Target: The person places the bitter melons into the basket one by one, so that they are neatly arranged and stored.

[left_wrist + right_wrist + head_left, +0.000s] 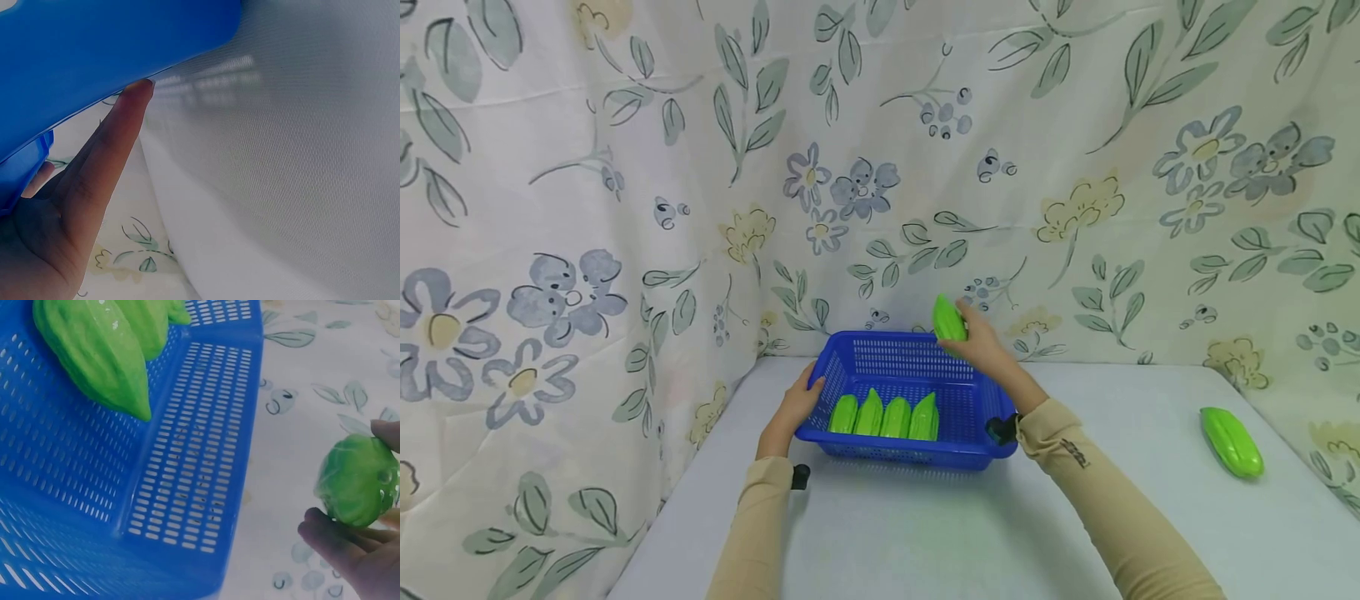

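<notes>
A blue plastic basket with slotted walls stands on the table, tilted toward me. My left hand grips its left rim; in the left wrist view a finger lies along the basket's underside. Several bright green, ridged bitter melons lie side by side along the front inside the basket. Above the basket's back right rim, my right hand holds another bitter melon, pointed end up. The right wrist view shows this bitter melon end-on between thumb and fingers, outside the basket wall.
One more bitter melon lies alone at the right of the white table. A flower-patterned cloth hangs behind the table and along its left side. Dark wrist cameras sit at both sleeves.
</notes>
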Available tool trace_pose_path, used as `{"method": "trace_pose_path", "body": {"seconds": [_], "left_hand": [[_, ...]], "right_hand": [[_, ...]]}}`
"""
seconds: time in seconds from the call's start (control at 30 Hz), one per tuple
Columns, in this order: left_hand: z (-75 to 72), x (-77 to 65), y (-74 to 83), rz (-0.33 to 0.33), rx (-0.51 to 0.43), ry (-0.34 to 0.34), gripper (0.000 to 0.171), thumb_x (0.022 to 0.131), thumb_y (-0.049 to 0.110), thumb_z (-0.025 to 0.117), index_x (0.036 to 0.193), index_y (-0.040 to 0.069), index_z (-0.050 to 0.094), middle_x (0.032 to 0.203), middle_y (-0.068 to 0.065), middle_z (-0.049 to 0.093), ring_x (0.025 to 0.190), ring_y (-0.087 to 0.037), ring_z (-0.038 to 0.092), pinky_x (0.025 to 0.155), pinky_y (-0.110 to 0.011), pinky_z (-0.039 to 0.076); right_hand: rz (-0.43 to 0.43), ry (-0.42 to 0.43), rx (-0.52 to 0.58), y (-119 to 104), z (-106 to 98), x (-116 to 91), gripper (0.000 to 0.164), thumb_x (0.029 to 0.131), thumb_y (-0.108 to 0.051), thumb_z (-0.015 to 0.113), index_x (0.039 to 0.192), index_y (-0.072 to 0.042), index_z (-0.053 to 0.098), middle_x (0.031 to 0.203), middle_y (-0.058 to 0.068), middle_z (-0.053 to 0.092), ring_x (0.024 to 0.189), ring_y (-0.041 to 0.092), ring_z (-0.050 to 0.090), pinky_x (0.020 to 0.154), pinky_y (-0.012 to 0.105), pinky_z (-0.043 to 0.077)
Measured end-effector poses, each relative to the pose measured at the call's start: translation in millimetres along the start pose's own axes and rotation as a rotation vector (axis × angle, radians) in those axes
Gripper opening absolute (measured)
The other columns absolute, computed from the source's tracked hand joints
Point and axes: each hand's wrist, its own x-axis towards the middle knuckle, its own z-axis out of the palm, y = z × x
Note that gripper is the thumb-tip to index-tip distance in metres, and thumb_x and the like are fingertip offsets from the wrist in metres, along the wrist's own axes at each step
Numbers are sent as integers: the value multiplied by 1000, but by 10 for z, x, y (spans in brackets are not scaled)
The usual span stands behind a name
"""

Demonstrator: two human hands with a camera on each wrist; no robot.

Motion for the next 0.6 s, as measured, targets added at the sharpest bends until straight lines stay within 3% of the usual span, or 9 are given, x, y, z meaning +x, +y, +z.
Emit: {"method": "trace_pose_path", "body": {"seconds": [0.2, 0.6], "left_hand": [[6, -6, -1, 0, -5, 0, 59, 106, 35, 34, 157, 14, 15, 158, -24, 26, 143, -51, 28, 112, -67, 28], [5, -4, 1, -2, -12, 4, 59, 105, 36, 35, 157, 15, 17, 158, -24, 27, 143, -49, 28, 113, -65, 28]], "right_hand": [[19, -74, -44, 16, 94, 21, 82, 92, -16, 65, 152, 8, 15, 150, 34, 33, 132, 48, 44, 109, 57, 39], [98, -192, -110, 89, 187, 114, 80, 90, -16, 67, 151, 6, 21, 153, 31, 31, 140, 48, 34, 116, 57, 30]]}}
